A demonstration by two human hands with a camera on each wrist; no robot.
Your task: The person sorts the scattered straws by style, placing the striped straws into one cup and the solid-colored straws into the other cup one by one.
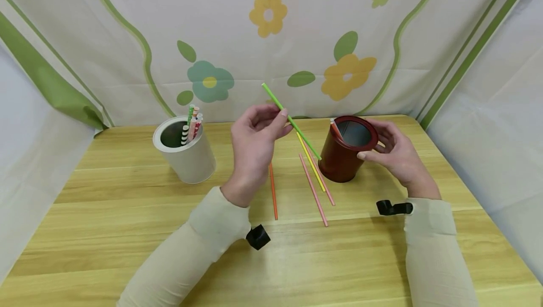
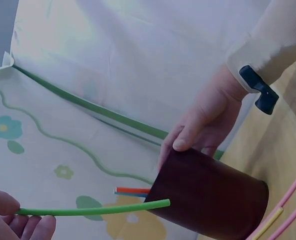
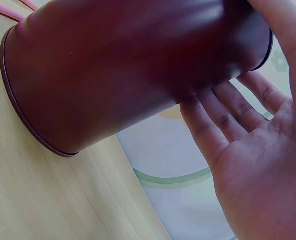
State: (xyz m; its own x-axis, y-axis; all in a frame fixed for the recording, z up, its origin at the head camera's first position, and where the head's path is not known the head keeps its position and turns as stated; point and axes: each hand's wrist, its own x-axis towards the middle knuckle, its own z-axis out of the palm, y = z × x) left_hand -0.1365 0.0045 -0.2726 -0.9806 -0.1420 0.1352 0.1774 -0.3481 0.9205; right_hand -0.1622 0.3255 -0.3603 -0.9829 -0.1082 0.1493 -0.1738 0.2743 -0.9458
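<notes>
Pale sleeves cut off below, left hand pinching a green straw, right hand curled round a dark red cup, inner straws' lower ends hidden.

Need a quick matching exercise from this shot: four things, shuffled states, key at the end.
Things:
1. plain green straw
2. yellow straw
3. white cup
4. dark red cup

States:
A. lying on the table
B. held by the right hand
C. pinched in the left hand
D. has patterned straws standing in it

Pairs: 1-C, 2-A, 3-D, 4-B
</notes>
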